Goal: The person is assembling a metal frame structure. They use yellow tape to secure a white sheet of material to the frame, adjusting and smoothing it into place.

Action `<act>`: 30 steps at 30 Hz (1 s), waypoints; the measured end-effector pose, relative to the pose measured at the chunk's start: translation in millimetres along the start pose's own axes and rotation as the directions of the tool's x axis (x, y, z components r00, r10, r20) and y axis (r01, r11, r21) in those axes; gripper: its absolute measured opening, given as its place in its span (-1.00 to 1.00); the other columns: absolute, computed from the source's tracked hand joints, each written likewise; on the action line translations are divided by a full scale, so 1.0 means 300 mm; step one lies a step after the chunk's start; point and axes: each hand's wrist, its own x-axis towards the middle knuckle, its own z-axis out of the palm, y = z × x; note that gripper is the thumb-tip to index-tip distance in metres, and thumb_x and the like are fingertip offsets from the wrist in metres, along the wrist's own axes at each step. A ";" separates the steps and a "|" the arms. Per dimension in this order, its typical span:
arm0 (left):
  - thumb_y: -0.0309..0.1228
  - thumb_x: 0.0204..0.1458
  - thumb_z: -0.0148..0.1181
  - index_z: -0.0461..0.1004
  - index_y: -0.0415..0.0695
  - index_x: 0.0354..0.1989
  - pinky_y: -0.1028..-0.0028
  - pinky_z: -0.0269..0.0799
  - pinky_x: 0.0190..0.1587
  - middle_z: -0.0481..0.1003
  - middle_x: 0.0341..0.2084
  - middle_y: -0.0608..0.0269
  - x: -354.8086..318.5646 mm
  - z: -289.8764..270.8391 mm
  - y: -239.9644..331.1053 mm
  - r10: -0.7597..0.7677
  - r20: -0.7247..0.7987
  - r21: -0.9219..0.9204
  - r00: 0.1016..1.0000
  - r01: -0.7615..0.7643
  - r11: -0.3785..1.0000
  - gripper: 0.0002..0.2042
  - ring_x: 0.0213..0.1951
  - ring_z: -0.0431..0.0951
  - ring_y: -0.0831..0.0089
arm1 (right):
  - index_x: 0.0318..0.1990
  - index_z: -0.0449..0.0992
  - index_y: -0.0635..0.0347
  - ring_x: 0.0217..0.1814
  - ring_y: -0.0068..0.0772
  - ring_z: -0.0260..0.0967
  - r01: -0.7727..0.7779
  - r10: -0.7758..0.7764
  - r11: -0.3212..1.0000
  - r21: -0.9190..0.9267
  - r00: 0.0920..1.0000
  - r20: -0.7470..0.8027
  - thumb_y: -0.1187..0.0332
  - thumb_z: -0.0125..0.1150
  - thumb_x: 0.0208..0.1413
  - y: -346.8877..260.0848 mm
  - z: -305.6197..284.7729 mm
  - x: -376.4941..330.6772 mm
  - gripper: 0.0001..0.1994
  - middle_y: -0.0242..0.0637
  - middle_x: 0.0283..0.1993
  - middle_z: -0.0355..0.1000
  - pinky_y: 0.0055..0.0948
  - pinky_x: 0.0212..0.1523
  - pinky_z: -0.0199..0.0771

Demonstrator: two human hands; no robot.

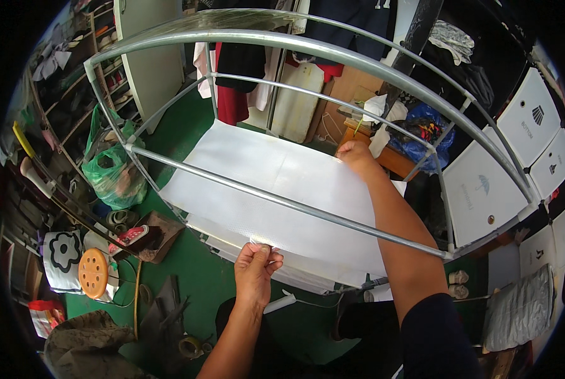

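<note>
A white sheet (pixel 282 169) lies spread over the lower part of a grey tube frame (pixel 257 196), like a shelf cover. At its near edge my left hand (pixel 257 259) is closed in a pinch, thumb against the fingers, on the sheet's rim. My right hand (pixel 358 156) reaches across to the far edge with its fingers curled there. Its fingertips are partly hidden, but the edge seems to be in its grip. White material hangs down below the near edge, beside my left hand.
Curved upper tubes (pixel 263 39) arch over the sheet. Green plastic bags (pixel 113 170) stand to the left, near an orange round stool top (pixel 93 273). White panels (pixel 484 189) are at the right. Clothes (pixel 235 82) hang at the back. A roll of tape (pixel 191 347) lies on the green floor.
</note>
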 end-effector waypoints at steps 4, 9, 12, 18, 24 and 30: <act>-0.47 0.27 0.15 0.44 -0.11 -0.30 0.47 0.58 -0.25 0.58 -0.34 0.18 0.001 0.000 -0.003 0.000 0.000 0.005 1.000 0.000 1.000 -0.92 -0.36 0.62 0.45 | -0.22 0.63 0.27 -0.29 -0.42 0.50 0.100 -0.100 0.995 -0.006 0.995 -0.007 0.43 0.32 0.09 0.002 -0.005 -0.005 -0.86 -0.28 -0.31 0.57 -0.42 -0.23 0.51; -0.47 0.27 0.16 0.43 -0.06 -0.32 0.46 0.57 -0.25 0.56 -0.36 0.25 0.004 0.003 -0.002 0.008 0.005 -0.004 1.000 -0.008 1.000 -0.91 -0.35 0.61 0.45 | -0.23 0.67 0.24 -0.20 -0.25 0.58 0.081 -0.081 0.997 -0.008 0.995 -0.054 0.41 0.39 0.02 0.000 0.001 -0.007 -0.83 -0.16 -0.26 0.63 -0.34 -0.13 0.54; -0.46 0.27 0.16 0.42 -0.03 -0.33 0.46 0.57 -0.24 0.53 -0.38 0.31 0.013 -0.009 -0.020 0.007 0.018 -0.021 1.000 -0.006 1.000 -0.89 -0.33 0.61 0.45 | -0.22 0.67 0.22 -0.21 -0.26 0.58 0.068 -0.070 0.997 -0.024 0.996 -0.060 0.40 0.38 0.02 0.006 -0.004 -0.009 -0.83 -0.17 -0.27 0.63 -0.34 -0.15 0.54; -0.44 0.27 0.17 0.42 -0.01 -0.33 0.45 0.54 -0.22 0.52 -0.39 0.36 0.015 -0.015 -0.020 0.020 0.038 -0.078 0.999 -0.017 0.997 -0.89 -0.29 0.61 0.44 | -0.22 0.64 0.27 -0.27 -0.43 0.51 0.020 -0.020 1.000 -0.005 1.000 -0.023 0.45 0.31 0.10 -0.027 0.002 -0.016 -0.88 -0.28 -0.30 0.59 -0.45 -0.21 0.50; -0.38 0.27 0.19 0.44 0.00 -0.32 0.45 0.48 -0.19 0.53 -0.37 0.38 0.031 -0.033 -0.047 0.023 0.099 -0.137 0.995 -0.009 0.991 -0.90 -0.22 0.61 0.45 | -0.24 0.68 0.28 -0.30 -0.42 0.52 0.001 -0.001 1.000 -0.006 1.000 -0.018 0.48 0.29 0.08 -0.035 -0.010 -0.018 -0.87 -0.27 -0.35 0.60 -0.44 -0.23 0.51; -0.38 0.27 0.20 0.45 -0.01 -0.30 0.45 0.47 -0.19 0.55 -0.36 0.37 0.051 -0.047 -0.075 0.017 0.149 -0.244 0.989 0.020 0.970 -0.91 -0.20 0.60 0.45 | -0.24 0.69 0.24 -0.27 -0.38 0.53 -0.058 0.058 0.998 -0.006 0.998 -0.021 0.46 0.35 0.02 -0.030 -0.006 -0.008 -0.86 -0.25 -0.31 0.61 -0.42 -0.21 0.51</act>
